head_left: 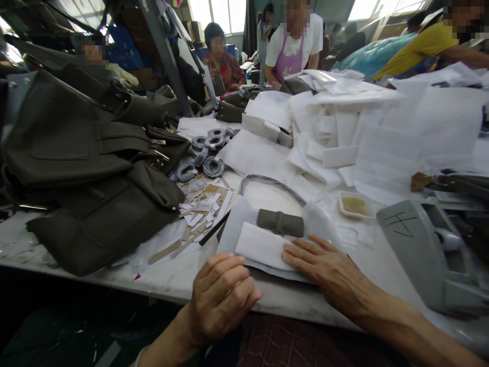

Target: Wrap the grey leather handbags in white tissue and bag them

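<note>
My right hand (324, 267) lies flat with its fingers stretched out, the fingertips on the right end of a folded white padding sheet (263, 245). This sheet rests on a bag wrapped in pale lining (237, 214). Just behind it, a dark olive flap with a strap (280, 223) shows, and the bag's wrapped handle (273, 179) arches toward the back. My left hand (225, 295) is curled closed at the table's front edge, left of my right hand. Whatever its fingers may hold is hidden.
Dark olive bags (114, 209) are heaped on the left. Paper scraps (202, 206) and wrapped coils (212, 153) lie beside them. White sheets (382, 142) pile up behind. A small dish (355, 205) and a grey tape dispenser (412, 244) stand right. Other people work across the table.
</note>
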The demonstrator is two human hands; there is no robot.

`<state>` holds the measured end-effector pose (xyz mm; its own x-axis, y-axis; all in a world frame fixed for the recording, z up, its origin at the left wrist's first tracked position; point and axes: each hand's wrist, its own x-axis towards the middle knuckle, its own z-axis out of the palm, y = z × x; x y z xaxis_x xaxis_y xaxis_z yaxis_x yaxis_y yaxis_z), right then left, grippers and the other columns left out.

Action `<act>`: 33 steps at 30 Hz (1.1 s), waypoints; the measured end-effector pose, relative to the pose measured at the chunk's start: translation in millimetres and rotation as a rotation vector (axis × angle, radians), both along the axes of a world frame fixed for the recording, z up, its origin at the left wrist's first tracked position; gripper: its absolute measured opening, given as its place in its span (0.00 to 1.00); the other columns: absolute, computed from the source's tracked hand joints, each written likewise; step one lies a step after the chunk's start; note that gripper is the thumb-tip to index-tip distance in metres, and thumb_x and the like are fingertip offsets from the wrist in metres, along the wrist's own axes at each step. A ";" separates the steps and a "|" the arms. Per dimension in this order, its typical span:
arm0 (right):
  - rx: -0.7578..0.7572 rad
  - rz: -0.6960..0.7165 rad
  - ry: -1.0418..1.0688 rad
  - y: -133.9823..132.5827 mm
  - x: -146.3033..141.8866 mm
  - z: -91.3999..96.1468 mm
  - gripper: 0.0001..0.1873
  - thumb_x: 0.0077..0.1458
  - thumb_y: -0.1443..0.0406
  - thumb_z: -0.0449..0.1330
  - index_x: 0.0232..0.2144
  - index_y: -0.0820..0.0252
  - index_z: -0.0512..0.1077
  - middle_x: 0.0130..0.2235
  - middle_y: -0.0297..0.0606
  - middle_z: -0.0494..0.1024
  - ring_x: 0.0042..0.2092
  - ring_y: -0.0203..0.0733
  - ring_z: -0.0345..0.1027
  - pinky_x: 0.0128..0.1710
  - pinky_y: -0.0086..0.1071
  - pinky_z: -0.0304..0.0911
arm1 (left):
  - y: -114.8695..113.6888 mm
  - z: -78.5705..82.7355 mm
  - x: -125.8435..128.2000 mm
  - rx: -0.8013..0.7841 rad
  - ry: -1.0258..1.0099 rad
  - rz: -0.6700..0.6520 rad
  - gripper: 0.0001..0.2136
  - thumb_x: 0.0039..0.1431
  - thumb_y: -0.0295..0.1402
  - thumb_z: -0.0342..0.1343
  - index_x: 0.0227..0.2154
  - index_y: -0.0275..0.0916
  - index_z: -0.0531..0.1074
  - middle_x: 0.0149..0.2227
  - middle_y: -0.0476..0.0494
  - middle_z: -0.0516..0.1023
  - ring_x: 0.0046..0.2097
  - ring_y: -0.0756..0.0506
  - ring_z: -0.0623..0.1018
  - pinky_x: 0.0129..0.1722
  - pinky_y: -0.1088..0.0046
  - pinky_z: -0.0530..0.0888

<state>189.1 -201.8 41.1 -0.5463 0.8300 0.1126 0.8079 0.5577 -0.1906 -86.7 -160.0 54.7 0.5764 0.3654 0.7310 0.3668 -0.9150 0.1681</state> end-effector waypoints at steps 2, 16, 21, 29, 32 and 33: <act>0.001 0.006 0.003 1.3 4.1 -3.5 0.33 0.55 0.79 0.48 0.59 0.51 0.67 0.59 0.38 0.72 0.59 0.45 0.66 0.59 0.50 0.58 | 4.1 -0.2 17.3 -0.001 0.139 -0.053 0.14 0.66 0.34 0.55 0.51 0.33 0.71 0.50 0.37 0.78 0.60 0.40 0.70 0.60 0.59 0.70; 0.287 -0.237 -0.139 -26.9 -26.1 -19.2 0.31 0.57 0.62 0.62 0.61 0.68 0.63 0.61 0.53 0.68 0.61 0.57 0.62 0.62 0.56 0.53 | 24.9 -53.9 38.3 -0.087 0.361 -0.090 0.16 0.70 0.32 0.47 0.56 0.33 0.67 0.58 0.36 0.72 0.61 0.42 0.70 0.60 0.60 0.69; 0.316 -0.241 -0.184 -21.5 -26.2 -31.0 0.29 0.59 0.64 0.60 0.60 0.69 0.63 0.61 0.53 0.68 0.61 0.56 0.62 0.61 0.55 0.56 | 21.4 -53.8 41.6 0.064 0.553 -0.068 0.22 0.68 0.33 0.48 0.62 0.31 0.61 0.63 0.35 0.66 0.62 0.37 0.68 0.61 0.57 0.67; 0.427 -0.301 -0.296 -15.7 -45.2 -34.6 0.24 0.56 0.72 0.53 0.55 0.78 0.68 0.56 0.59 0.73 0.57 0.59 0.68 0.57 0.50 0.62 | 12.7 -63.0 56.6 0.302 0.588 0.075 0.19 0.67 0.27 0.40 0.56 0.29 0.68 0.58 0.31 0.71 0.57 0.36 0.73 0.55 0.55 0.68; 0.437 -0.294 -0.295 -7.7 -44.6 -35.6 0.23 0.57 0.73 0.52 0.54 0.77 0.69 0.55 0.57 0.74 0.56 0.57 0.69 0.57 0.48 0.64 | 18.2 -64.6 59.4 0.328 0.560 0.083 0.19 0.66 0.24 0.40 0.55 0.28 0.68 0.56 0.31 0.73 0.55 0.37 0.75 0.54 0.57 0.70; 0.432 -0.292 -0.284 -5.0 -43.0 -34.9 0.23 0.57 0.73 0.52 0.54 0.75 0.69 0.55 0.56 0.75 0.56 0.55 0.69 0.57 0.48 0.64 | 20.7 -64.4 59.5 0.337 0.556 0.076 0.19 0.66 0.23 0.40 0.55 0.27 0.68 0.56 0.31 0.73 0.55 0.36 0.75 0.53 0.57 0.70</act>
